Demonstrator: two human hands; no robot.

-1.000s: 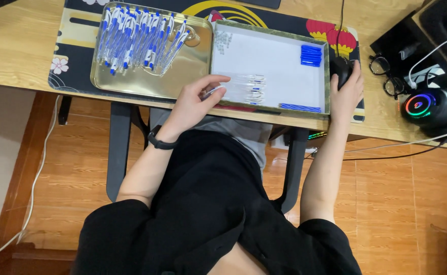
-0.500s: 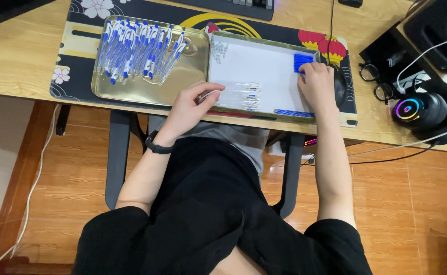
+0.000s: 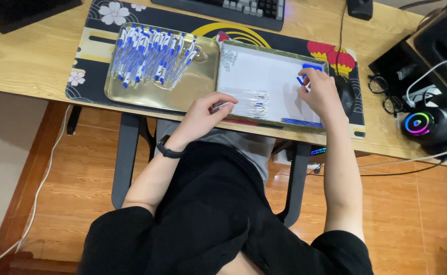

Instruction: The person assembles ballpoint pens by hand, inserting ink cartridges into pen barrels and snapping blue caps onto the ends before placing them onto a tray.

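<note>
clear plastic pen barrel (image 3: 222, 106) pinched in the left hand (image 3: 203, 114) at the near-left edge of the white-lined metal tray (image 3: 264, 71), right hand (image 3: 321, 94) fingers closed on a small blue pen cap (image 3: 300, 80) at the tray's right side, more clear barrels (image 3: 256, 102) between, gold tray (image 3: 198, 84) of finished blue-and-white pens (image 3: 149, 56) to the left

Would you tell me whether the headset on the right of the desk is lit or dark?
Lit: the black headset shows a glowing multicoloured ring on its earcup, beside the eyeglasses.
</note>
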